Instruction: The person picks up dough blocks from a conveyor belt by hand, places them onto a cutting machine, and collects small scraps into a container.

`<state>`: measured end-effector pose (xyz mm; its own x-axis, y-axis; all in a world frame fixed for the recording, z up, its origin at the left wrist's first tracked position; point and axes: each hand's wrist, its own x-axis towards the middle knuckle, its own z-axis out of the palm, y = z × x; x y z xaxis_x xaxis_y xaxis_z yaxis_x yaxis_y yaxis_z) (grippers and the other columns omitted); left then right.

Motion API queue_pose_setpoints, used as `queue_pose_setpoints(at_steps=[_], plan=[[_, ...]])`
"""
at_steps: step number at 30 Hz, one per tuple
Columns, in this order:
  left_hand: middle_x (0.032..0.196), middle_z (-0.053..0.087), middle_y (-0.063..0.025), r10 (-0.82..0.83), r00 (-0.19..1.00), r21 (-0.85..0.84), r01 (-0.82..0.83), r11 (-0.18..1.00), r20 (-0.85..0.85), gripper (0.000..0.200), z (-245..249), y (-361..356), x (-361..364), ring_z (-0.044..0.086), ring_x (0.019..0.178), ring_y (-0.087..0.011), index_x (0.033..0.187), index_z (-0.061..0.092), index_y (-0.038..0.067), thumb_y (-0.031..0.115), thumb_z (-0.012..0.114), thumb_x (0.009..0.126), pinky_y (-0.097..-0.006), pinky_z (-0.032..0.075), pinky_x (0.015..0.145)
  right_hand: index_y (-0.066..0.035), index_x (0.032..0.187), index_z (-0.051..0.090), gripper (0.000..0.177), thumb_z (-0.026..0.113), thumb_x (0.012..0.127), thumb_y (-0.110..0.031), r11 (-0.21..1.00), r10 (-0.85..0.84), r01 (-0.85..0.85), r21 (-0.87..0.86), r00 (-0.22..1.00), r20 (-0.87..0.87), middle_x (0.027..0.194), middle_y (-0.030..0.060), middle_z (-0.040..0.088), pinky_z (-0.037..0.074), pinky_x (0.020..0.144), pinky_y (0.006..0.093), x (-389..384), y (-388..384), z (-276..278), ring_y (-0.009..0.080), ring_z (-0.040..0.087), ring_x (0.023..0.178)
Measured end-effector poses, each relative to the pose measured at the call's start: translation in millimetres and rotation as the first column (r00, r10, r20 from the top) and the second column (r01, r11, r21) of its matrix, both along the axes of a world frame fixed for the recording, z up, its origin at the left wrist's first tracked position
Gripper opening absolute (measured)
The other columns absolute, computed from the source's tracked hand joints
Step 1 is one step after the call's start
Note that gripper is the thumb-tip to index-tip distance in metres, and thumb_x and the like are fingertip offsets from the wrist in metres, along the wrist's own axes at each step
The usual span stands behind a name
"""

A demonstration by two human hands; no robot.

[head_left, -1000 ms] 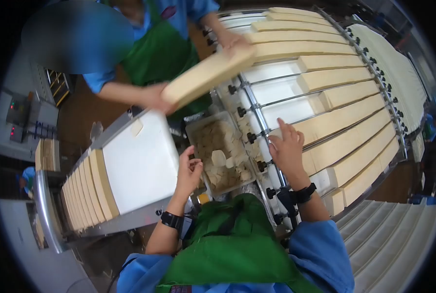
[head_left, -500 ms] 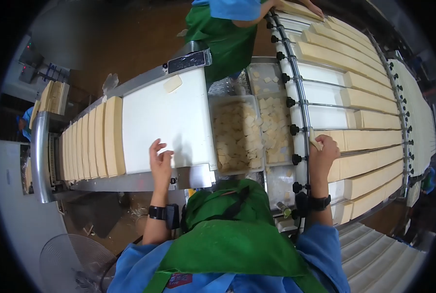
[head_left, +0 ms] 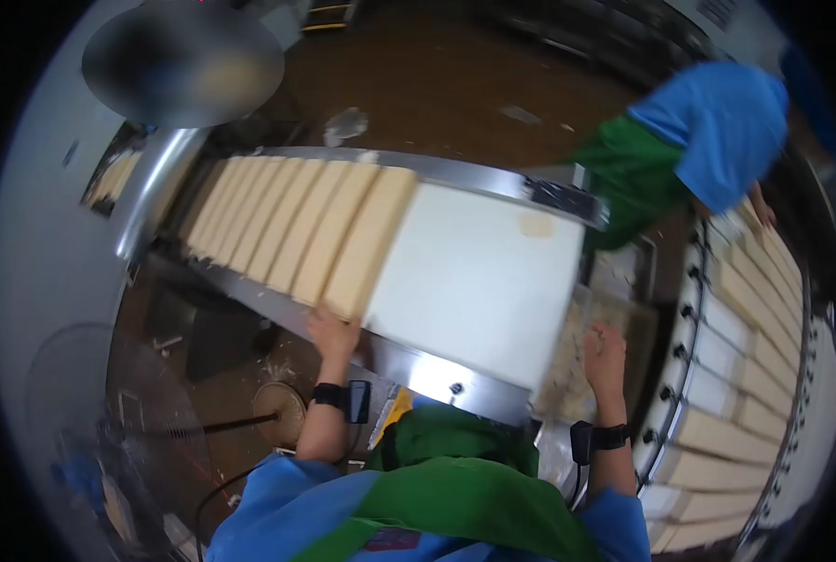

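My left hand touches the near end of the rightmost long cream-coloured bar, its fingers spread against that end. This bar is the last of several lying side by side on a white conveyor belt. Over a bin of pale scraps hangs my right hand, fingers curled in and slightly blurred; what they hold, if anything, is hidden. A small pale square piece lies on the belt's far side.
At right stands a rack with black knobs and more cream-coloured bars. A co-worker in blue and green leans over its far end. A metal rail edges the belt; a fan stands lower left.
My view has swung, shifting the rack rightward. My left hand went from above the bare belt to the bar's end. My right hand left the rack and came over the scrap bin.
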<state>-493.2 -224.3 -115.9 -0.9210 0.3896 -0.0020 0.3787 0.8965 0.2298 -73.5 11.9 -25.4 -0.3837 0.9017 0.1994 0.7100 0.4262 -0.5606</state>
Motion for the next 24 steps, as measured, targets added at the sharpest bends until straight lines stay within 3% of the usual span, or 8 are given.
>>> queue_pose_setpoints(at_steps=[3,5,9,11,13,16,19,24], plan=[[0.137,0.037,-0.0298,-0.118,0.965,0.170,0.079,0.982,0.236,0.099,8.5,7.2,-16.4,0.040,0.124,-0.0451,0.140,0.029,-0.008,0.048,0.075,0.073,-0.0467,0.034,0.106,-0.002,0.102,0.064,0.026,0.068,0.080,-0.014,0.987,0.145,-0.144,-0.065,0.989,0.014,0.109,0.0187,0.063,0.042,0.095,0.0448,-75.3,21.1,-47.6,0.0374,0.056,0.105],[0.135,0.039,-0.0288,-0.151,0.974,0.137,0.129,0.982,0.166,0.099,3.5,15.6,-16.9,0.041,0.122,-0.0441,0.140,0.028,-0.010,0.048,0.075,0.073,-0.0465,0.037,0.103,-0.001,0.108,0.064,0.035,0.069,0.078,-0.019,0.965,0.260,-0.261,-0.001,0.964,0.052,0.115,0.0209,0.061,0.040,0.100,0.0465,-135.3,30.8,-69.1,0.0387,0.052,0.112],[0.127,0.042,-0.0306,-0.296,0.955,0.045,0.296,0.954,-0.008,0.099,3.1,22.3,-12.7,0.047,0.111,-0.0448,0.140,0.025,-0.011,0.044,0.076,0.074,-0.0456,0.041,0.097,0.000,0.136,0.045,0.069,0.068,0.082,-0.036,0.967,0.250,-0.224,-0.125,0.933,0.260,0.141,0.0233,0.041,0.032,0.108,0.0497,-270.2,42.5,-84.3,0.0397,0.035,0.131],[0.126,0.043,-0.0292,-0.291,0.955,0.031,0.289,0.957,0.061,0.099,11.6,25.0,-14.3,0.048,0.109,-0.0430,0.139,0.026,-0.012,0.045,0.075,0.074,-0.0446,0.042,0.094,-0.003,0.145,0.035,0.077,0.062,0.086,-0.045,0.968,0.241,-0.208,-0.142,0.927,0.287,0.148,0.0228,0.033,0.030,0.109,0.0502,-336.9,46.4,-79.4,0.0390,0.031,0.135],[0.124,0.044,-0.0277,-0.289,0.949,0.014,0.290,0.957,0.128,0.099,17.9,26.4,-14.5,0.050,0.106,-0.0413,0.138,0.026,-0.013,0.046,0.075,0.074,-0.0435,0.044,0.091,-0.010,0.148,0.031,0.076,0.054,0.090,-0.051,0.971,0.234,-0.201,-0.132,0.916,0.326,0.154,0.0229,0.023,0.030,0.109,0.0499,-393.5,49.7,-69.5,0.0400,0.030,0.135],[0.113,0.049,-0.0199,-0.329,0.943,-0.015,0.330,0.944,0.051,0.098,19.2,25.6,-16.3,0.054,0.091,-0.0333,0.137,0.033,-0.009,0.051,0.074,0.072,-0.0384,0.051,0.075,-0.017,0.150,0.030,0.072,0.049,0.091,-0.054,0.957,0.270,-0.219,-0.189,0.913,0.305,0.157,0.0221,0.013,0.031,0.109,0.0493,-455.7,56.7,-53.5,0.0412,0.031,0.136],[0.117,0.049,-0.0206,-0.336,0.933,-0.039,0.343,0.938,0.131,0.098,17.9,25.8,-18.3,0.054,0.096,-0.0342,0.137,0.033,-0.009,0.051,0.074,0.072,-0.0390,0.051,0.079,-0.019,0.150,0.030,0.073,0.049,0.090,-0.056,0.971,0.188,-0.118,-0.207,0.912,0.366,0.158,0.0212,0.009,0.034,0.107,0.0491,-489.3,53.6,-49.0,0.0427,0.034,0.133],[0.126,0.047,-0.0241,-0.400,0.902,-0.066,0.414,0.908,0.165,0.102,7.5,23.3,-20.3,0.049,0.108,-0.0369,0.140,0.028,-0.011,0.053,0.072,0.074,-0.0418,0.042,0.096,-0.014,0.137,0.038,0.068,0.060,0.082,-0.047,0.956,0.112,0.035,-0.291,0.874,0.472,0.148,0.0201,0.024,0.048,0.094,0.0449,-474.8,56.6,-29.8,0.0406,0.050,0.117]])
